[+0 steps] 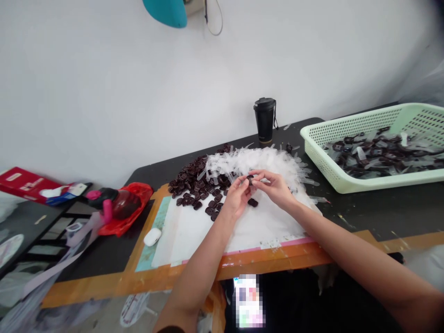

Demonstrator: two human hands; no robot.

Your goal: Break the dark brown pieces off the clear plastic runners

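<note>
My left hand (236, 198) and my right hand (274, 188) meet above the white sheet (256, 231). Between their fingertips is a small dark brown piece (250, 178), gripped by both; its finer shape is partly covered by the fingers. Just beyond the hands lies a heap of translucent whitish strips (263, 159). To the left of them spreads a pile of dark brown rounded pieces (189, 180), some lying loose near my left hand. One single dark piece (253, 202) rests on the sheet under my hands.
At the right stands a pale green basket (347, 182) holding many dark pieces with translucent strips. A black lidded cup (265, 120) stands by the wall. A white earbud-type case (152, 237), a red tray (133, 210) and a red box (29, 185) are leftward. A lit phone (248, 300) is below the table edge.
</note>
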